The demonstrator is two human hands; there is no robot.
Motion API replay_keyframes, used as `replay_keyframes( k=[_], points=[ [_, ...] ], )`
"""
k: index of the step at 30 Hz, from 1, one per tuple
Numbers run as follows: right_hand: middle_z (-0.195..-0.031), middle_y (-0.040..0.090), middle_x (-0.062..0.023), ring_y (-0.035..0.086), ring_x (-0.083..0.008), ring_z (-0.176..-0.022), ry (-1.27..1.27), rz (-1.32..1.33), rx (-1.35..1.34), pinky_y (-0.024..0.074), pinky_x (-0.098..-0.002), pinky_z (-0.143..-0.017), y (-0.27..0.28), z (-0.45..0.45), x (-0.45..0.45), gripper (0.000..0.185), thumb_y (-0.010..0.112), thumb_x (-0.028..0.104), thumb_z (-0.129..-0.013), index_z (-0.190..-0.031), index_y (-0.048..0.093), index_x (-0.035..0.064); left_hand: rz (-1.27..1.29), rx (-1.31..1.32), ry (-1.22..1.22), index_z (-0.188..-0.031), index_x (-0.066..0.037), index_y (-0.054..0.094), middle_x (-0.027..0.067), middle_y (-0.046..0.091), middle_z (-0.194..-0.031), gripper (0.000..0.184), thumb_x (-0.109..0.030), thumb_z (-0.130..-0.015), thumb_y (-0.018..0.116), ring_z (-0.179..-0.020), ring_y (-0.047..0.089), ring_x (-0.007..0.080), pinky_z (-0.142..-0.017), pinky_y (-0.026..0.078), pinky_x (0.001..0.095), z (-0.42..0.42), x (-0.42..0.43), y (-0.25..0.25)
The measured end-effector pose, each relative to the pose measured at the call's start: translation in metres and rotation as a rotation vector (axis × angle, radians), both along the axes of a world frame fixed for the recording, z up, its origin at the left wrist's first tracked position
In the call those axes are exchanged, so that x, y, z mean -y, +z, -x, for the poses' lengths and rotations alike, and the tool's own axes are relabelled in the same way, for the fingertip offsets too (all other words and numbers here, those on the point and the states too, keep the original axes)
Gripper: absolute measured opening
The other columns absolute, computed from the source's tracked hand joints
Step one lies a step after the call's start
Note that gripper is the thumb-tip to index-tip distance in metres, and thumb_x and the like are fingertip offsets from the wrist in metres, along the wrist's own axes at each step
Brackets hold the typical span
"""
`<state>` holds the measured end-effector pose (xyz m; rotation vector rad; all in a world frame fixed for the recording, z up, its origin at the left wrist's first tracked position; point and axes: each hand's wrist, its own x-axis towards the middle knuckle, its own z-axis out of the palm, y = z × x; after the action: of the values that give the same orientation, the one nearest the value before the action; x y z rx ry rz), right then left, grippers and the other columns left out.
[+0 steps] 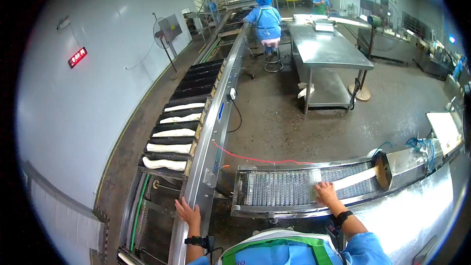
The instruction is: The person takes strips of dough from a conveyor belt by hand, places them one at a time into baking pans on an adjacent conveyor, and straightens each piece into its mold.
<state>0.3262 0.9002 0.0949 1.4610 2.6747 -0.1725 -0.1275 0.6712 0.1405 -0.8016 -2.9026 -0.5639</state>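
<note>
My left hand (pixel 187 211) is open with fingers spread, at the metal side rail (pixel 212 118) of the long conveyor, holding nothing. Over the short wire-mesh conveyor (pixel 274 186) is my right hand (pixel 326 194), its fingers stretched out at the near end of a long white dough strip (pixel 357 178). Whether the fingertips touch the dough I cannot tell. That strip comes out of a metal machine (pixel 407 163) on the right. Beyond my left hand, several black loaf pans each hold a white dough roll; the nearest roll (pixel 164 163) curves up at its left end.
Dark pans (pixel 198 76) without visible dough stand farther up the conveyor. A steel table (pixel 328 49) is ahead on the right. One co-worker (pixel 267 22) sits by the line and another person (pixel 321 4) stands behind the table. A red cord (pixel 260 160) crosses behind the mesh belt.
</note>
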Motion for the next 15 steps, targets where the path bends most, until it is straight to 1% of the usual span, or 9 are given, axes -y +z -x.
replay_keyframes(
  k=[2, 3, 6, 7, 9, 10, 12, 13, 15],
  points=[
    [-0.094, 0.048, -0.0079, 0.044, -0.0259, -0.095, 0.068, -0.049, -0.018, 0.0317, -0.0447, -0.081, 0.003, 0.009, -0.003, 0.039, 0.06, 0.021, -0.063, -0.1, 0.048, 0.0181, -0.028, -0.049, -0.025, -0.123, -0.013, 0.028, 0.0144, 0.014, -0.132, 0.069, -0.018, -0.064, 0.062, -0.121, 0.014, 0.0319, -0.093, 0.021, 0.0476, 0.006, -0.012, 0.008],
    [-0.094, 0.048, -0.0079, 0.044, -0.0259, -0.095, 0.071, -0.047, -0.014, 0.0317, -0.0447, -0.081, 0.002, 0.013, -0.007, 0.039, 0.06, 0.021, -0.063, -0.1, 0.048, 0.0181, -0.03, -0.043, -0.051, -0.123, -0.012, 0.028, 0.0147, 0.014, -0.132, 0.068, -0.018, -0.065, 0.061, -0.122, 0.013, 0.0319, -0.093, 0.021, 0.0481, 0.01, -0.016, 0.01],
    [-0.092, 0.048, -0.008, 0.045, -0.0254, -0.092, 0.084, -0.058, -0.042, 0.033, -0.0439, -0.079, 0.011, 0.026, -0.017, 0.028, 0.049, 0.013, -0.071, -0.099, 0.048, 0.0167, -0.022, -0.032, -0.09, -0.123, -0.011, 0.028, 0.0151, 0.013, -0.132, 0.066, -0.017, -0.067, 0.06, -0.122, 0.012, 0.0318, -0.092, 0.021, 0.0487, 0.012, -0.033, 0.019],
    [-0.092, 0.048, -0.008, 0.045, -0.0254, -0.092, 0.092, -0.049, -0.029, 0.033, -0.0439, -0.079, 0.013, 0.028, -0.023, 0.028, 0.049, 0.013, -0.071, -0.099, 0.048, 0.0167, -0.014, -0.036, -0.107, -0.123, -0.011, 0.028, 0.0152, 0.012, -0.133, 0.064, -0.017, -0.068, 0.059, -0.122, 0.012, 0.0317, -0.092, 0.02, 0.0489, 0.011, -0.041, 0.024],
    [-0.093, 0.048, -0.0087, 0.044, -0.0256, -0.092, 0.124, -0.067, -0.129, 0.033, -0.0439, -0.077, 0.005, 0.037, -0.033, 0.031, 0.051, 0.01, -0.066, -0.096, 0.047, 0.0145, 0.002, -0.038, -0.116, -0.124, -0.011, 0.028, 0.0147, 0.013, -0.132, 0.063, -0.018, -0.069, 0.059, -0.122, 0.012, 0.0309, -0.091, 0.02, 0.0488, 0.017, -0.056, 0.028],
    [-0.09, 0.048, -0.0099, 0.045, -0.0276, -0.089, 0.142, -0.054, -0.16, 0.035, -0.0425, -0.075, 0.017, 0.042, -0.037, 0.033, 0.056, 0.008, -0.061, -0.092, 0.047, 0.0106, -0.016, -0.082, -0.133, -0.123, -0.011, 0.028, 0.0144, 0.014, -0.132, 0.064, -0.018, -0.069, 0.059, -0.122, 0.013, 0.0307, -0.091, 0.02, 0.0487, 0.019, -0.061, 0.025],
    [-0.089, 0.047, -0.0109, 0.044, -0.0288, -0.088, 0.138, -0.017, -0.166, 0.0361, -0.0415, -0.074, 0.03, 0.051, -0.042, 0.036, 0.059, 0.008, -0.057, -0.091, 0.046, 0.0088, 0.014, -0.06, -0.097, -0.123, -0.011, 0.028, 0.0135, 0.017, -0.131, 0.062, -0.019, -0.069, 0.059, -0.122, 0.015, 0.0297, -0.091, 0.022, 0.0474, 0.011, -0.073, 0.044],
    [-0.088, 0.047, -0.012, 0.044, -0.0299, -0.087, 0.112, 0.005, -0.191, 0.0372, -0.0405, -0.073, 0.035, 0.054, -0.045, 0.04, 0.062, 0.007, -0.054, -0.09, 0.045, 0.0069, 0.034, -0.114, -0.098, -0.122, -0.011, 0.029, 0.0128, 0.018, -0.131, 0.061, -0.02, -0.07, 0.058, -0.121, 0.017, 0.029, -0.092, 0.023, 0.0457, 0.018, -0.076, 0.037],
    [-0.086, 0.045, -0.0138, 0.044, -0.0316, -0.084, 0.127, -0.004, -0.316, 0.0384, -0.039, -0.072, 0.053, 0.048, -0.05, 0.047, 0.066, 0.008, -0.049, -0.09, 0.043, 0.0048, 0.016, -0.162, -0.122, -0.121, -0.01, 0.03, 0.0131, 0.017, -0.132, 0.059, -0.02, -0.07, 0.058, -0.121, 0.017, 0.0294, -0.092, 0.023, 0.0454, 0.018, -0.082, 0.037]
  ],
)
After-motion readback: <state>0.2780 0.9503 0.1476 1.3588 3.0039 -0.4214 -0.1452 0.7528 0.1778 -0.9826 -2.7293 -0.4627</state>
